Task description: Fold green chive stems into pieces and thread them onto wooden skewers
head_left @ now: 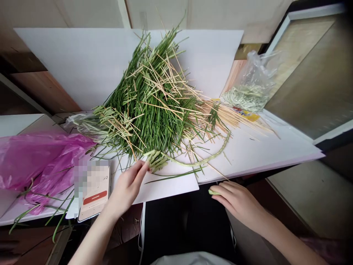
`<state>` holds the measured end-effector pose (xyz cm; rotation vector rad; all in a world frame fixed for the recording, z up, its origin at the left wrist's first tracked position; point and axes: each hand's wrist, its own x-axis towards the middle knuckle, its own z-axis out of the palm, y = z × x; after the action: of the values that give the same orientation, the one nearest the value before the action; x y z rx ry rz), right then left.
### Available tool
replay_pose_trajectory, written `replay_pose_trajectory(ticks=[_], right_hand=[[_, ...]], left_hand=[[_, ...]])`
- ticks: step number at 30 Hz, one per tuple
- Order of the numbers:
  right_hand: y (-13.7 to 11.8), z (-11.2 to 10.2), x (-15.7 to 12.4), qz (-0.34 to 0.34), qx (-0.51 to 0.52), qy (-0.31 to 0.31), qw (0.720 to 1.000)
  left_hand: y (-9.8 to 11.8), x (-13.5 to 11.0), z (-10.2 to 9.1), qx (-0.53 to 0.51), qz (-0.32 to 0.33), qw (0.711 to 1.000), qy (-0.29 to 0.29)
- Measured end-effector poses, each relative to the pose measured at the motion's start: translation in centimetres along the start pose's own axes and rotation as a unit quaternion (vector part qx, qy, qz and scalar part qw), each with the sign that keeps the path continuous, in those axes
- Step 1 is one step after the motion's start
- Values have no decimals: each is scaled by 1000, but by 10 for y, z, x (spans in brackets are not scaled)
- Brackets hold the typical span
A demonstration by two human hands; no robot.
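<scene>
Ok, sticks (206, 109) strewn o/ greens (157, 129); phone (96, 188) nr L hand (131, 180).

Pale wall (162, 14), white tabletop (256, 151); framed panel (311, 84)

On your left, a crumpled pink plastic bag (60, 151) lies on the white surface (275, 154). Just to its right is a smartphone (95, 208), its lit screen showing a red button. Behind, you have a broad white board (74, 55), with wood panelling (46, 88) at its left. To your right is a pale-framed pane (317, 73), probably glass, though blurred.
</scene>
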<state>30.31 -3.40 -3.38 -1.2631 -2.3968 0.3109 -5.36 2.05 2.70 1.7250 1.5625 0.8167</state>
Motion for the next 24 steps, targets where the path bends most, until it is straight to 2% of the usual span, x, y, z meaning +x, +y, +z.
replay_pose_trajectory(ticks=[3, 6, 9, 14, 18, 21, 24], right_hand=[[-21, -1, 38, -2, 27, -27, 999], [-39, -7, 80, -14, 42, -19, 999], [-49, -13, 120, -35, 57, 0, 998], [-67, -3, 190, -50, 71, 34, 996], [-78, 10, 234, -58, 48, 48, 996], [-74, 12, 237, -42, 5, 49, 998], [-59, 7, 211, -14, -31, 10, 999]], left_hand=[[-5, 49, -4, 145, 87, 981, 90], [-14, 72, -5, 158, 108, 972, 137], [-22, 63, -8, 140, 112, 969, 173], [-28, 25, -8, 75, 93, 967, 224], [-28, 13, -8, -19, 61, 975, 214], [-30, 15, -13, -38, 54, 973, 222], [-37, 17, -18, -51, 43, 971, 231]])
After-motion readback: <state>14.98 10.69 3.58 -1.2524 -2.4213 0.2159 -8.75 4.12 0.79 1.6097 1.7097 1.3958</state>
